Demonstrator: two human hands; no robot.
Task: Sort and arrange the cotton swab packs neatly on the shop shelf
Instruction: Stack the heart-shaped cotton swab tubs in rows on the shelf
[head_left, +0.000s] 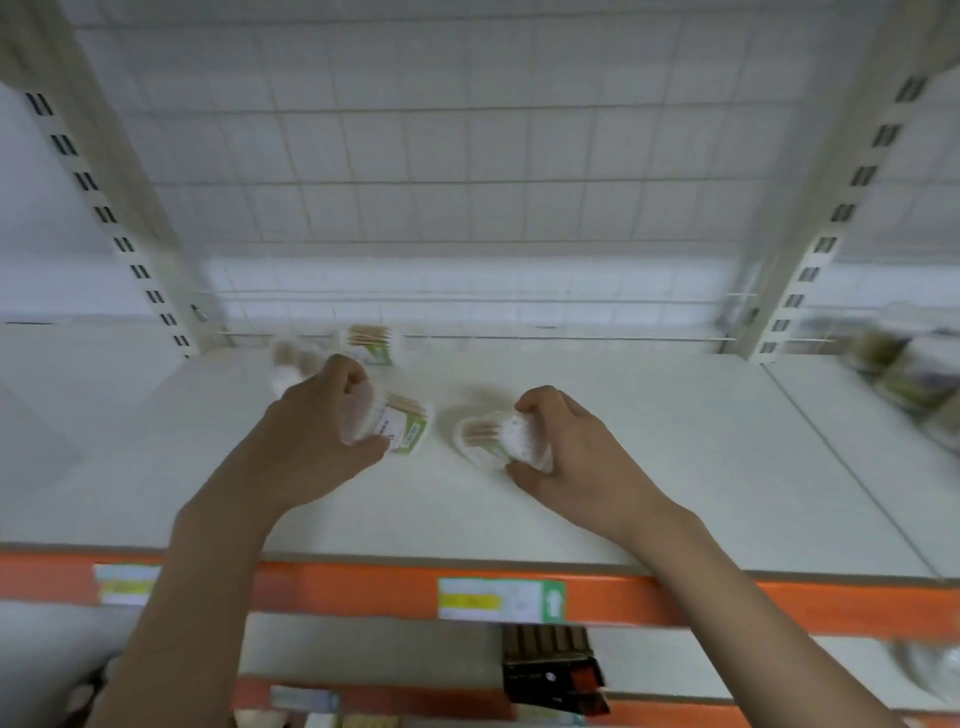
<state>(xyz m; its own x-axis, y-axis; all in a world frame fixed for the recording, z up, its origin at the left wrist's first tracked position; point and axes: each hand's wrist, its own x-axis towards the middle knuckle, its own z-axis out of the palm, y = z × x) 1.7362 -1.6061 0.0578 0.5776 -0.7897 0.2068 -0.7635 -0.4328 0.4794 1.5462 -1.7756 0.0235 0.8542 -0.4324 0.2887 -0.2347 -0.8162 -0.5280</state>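
Nearest the viewer, a lower shelf holds a dark brown and red box (553, 670), blurred. Above it runs the bright orange front strip (332, 590) of the main shelf, carrying a white, yellow and green price label (501, 600) and a second blurred label (127, 584) at the left.

The main shelf is a flat, matte white board (675, 467). Two bare forearms reach over its front edge. The left hand (317, 431) curls around a clear, rounded plastic cotton swab pack with a green and white label (397, 423), thumb beneath and fingers over the top. The right hand (563, 447) grips a second clear plastic cotton swab pack (491, 439) lying on the board, fingers curved over its near end. The two packs sit near each other, mid-shelf.

Further back and to the left, a third clear swab pack with a green label (369, 344) lies near the rear edge, with a blurred fourth pack (291, 364) just beside it. At the far right, blurred green and white packages (904, 379) crowd the neighbouring shelf.

Behind everything stands a white wire grid back panel (467, 156), framed by two cream metal uprights with dark slots (109, 208).
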